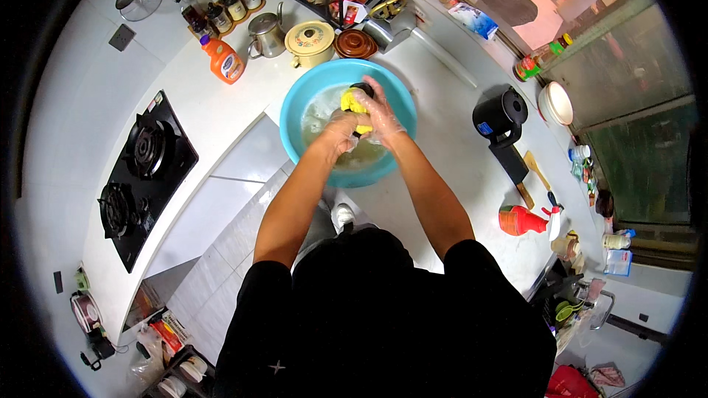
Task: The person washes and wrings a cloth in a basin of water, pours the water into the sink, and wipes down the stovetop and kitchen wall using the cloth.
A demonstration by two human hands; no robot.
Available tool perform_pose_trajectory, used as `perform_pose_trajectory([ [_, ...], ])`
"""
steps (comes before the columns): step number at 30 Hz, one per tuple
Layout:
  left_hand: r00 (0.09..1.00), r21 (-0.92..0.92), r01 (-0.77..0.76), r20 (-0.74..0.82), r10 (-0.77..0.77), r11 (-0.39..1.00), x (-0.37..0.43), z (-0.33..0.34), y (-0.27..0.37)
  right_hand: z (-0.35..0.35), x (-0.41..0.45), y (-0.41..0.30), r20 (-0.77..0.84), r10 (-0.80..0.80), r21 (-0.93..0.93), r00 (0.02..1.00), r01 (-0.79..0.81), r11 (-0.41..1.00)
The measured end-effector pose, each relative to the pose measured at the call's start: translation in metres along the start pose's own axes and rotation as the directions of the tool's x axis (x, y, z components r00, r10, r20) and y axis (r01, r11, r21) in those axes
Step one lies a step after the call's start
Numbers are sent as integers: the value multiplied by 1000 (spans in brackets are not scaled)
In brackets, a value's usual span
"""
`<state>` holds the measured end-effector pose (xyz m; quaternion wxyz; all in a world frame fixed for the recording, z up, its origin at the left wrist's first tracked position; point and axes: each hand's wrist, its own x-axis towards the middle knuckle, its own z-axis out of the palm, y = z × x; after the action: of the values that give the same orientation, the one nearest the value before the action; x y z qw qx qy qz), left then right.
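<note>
Over the light blue plastic basin [289, 116], both my hands wear clear plastic gloves. My left hand [345, 126] grips the lower part of a yellow cloth [352, 101], its fingers partly hidden. My right hand [380, 109] is closed around the cloth from the other side, with fingers pointing away from me. A dark object [363, 88] shows at the far end of the cloth, between the hands; its kind cannot be made out. Cloudy, foamy water [321, 108] lies in the basin below.
Behind the basin stand a cream enamel pot [310, 44], a brown lidded pot [355, 44], a metal kettle [266, 34] and an orange detergent bottle [222, 61]. A gas hob [148, 177] lies left. Rightward are a black electric kettle [498, 113], a cleaver [510, 168] and a red spray bottle [520, 220].
</note>
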<state>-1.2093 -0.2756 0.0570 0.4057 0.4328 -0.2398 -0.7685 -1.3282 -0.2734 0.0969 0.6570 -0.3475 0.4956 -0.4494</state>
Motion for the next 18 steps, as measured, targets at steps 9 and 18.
perform_pose_trajectory([
  [9,957,427,143,-289,-14,893,23,-14,-20,-5,50,50,-49,-182,-357,982,153,921],
  [18,904,983,-125,169,393,-135,63,-43,-68,-8,89,80,-325,-161,-338,932,44,940],
])
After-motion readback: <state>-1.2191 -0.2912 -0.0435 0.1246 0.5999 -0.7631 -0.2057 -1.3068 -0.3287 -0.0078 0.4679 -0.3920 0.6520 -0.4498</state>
